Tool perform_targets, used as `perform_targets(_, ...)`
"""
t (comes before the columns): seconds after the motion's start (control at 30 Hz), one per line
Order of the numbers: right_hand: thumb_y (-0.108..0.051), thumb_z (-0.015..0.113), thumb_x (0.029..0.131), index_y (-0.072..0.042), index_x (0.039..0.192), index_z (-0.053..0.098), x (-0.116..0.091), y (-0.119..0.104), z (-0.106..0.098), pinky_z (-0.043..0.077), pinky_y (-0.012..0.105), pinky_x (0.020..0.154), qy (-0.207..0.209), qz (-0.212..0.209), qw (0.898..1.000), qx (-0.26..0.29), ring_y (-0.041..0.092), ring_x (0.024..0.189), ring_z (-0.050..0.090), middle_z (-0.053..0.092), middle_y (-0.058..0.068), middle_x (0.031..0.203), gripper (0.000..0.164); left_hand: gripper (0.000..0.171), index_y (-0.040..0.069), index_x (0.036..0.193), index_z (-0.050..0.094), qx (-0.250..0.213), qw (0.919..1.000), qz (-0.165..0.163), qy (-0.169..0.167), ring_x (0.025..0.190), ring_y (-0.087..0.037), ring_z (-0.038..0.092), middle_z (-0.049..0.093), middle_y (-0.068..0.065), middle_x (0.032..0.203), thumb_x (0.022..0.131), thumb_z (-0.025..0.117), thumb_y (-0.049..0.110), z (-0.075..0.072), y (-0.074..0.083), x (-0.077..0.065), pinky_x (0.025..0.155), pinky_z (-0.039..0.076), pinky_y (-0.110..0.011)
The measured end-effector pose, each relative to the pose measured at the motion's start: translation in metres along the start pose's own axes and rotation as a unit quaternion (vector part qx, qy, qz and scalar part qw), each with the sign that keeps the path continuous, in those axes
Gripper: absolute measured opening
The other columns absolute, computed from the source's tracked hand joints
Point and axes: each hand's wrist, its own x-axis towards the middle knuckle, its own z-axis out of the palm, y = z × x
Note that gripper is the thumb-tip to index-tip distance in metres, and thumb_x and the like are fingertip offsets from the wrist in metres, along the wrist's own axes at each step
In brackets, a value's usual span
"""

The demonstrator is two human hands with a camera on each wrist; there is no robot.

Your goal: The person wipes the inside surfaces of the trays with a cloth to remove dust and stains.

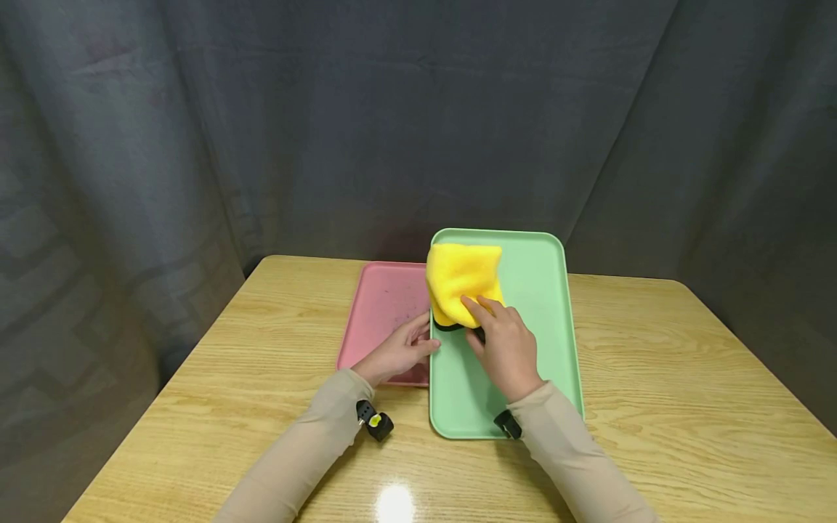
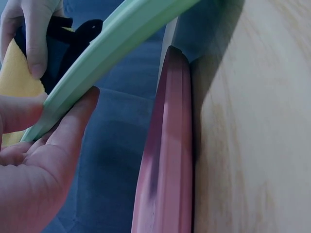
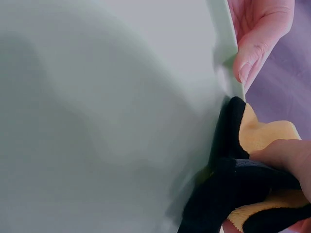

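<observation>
My left hand [image 1: 408, 349] pinches the left rim of a green tray [image 1: 543, 349], thumb on the inner side and fingers beneath. In the left wrist view the green tray [image 2: 131, 36] is tilted and raised off the tabletop. With my right hand [image 1: 506, 349] I grip a yellow cloth [image 1: 461, 276] with a black reverse side. It lies bunched against the tray's left rim, near my left hand. The right wrist view shows the cloth's black side [image 3: 209, 204] turned to the tray, thumb and fingers pinching its folds.
A pink tray [image 1: 386, 305] with dark specks on it lies flat on the wooden table [image 1: 294, 319], partly covered by the green one in the head view. Behind the table hangs a dark grey curtain [image 1: 405, 131]. Black straps with small devices [image 1: 379, 425] sit on both wrists.
</observation>
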Motion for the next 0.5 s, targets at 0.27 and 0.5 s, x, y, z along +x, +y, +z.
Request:
perform_targets(0.27, -0.014, 0.078, 0.075, -0.019, 0.119, 0.064, 0.001, 0.002, -0.004, 0.053, 0.044, 0.05, -0.004, 0.025, 1.0, 0.001, 0.032, 0.087, 0.061, 0.066, 0.013, 0.111, 0.047, 0.062, 0.012, 0.151, 0.013, -0.008, 1.0, -0.005, 0.004, 0.128, -0.033, 0.047, 0.034, -0.015, 0.15, 0.097, 0.041, 0.0, 0.001, 0.001, -0.001, 0.095, 0.053, -0.038)
perform_targets(0.5, -0.014, 0.075, 0.077, -0.017, 0.12, 0.063, 0.002, 0.009, -0.01, 0.052, 0.047, 0.052, -0.022, 0.056, 0.998, -0.004, 0.034, 0.089, 0.061, 0.065, 0.012, 0.112, 0.045, 0.062, 0.011, 0.151, 0.011, -0.012, 0.9999, 0.001, 0.003, 0.127, -0.034, 0.047, 0.033, -0.018, 0.15, 0.097, 0.041, -0.001, 0.001, 0.001, -0.001, 0.094, 0.053, -0.038)
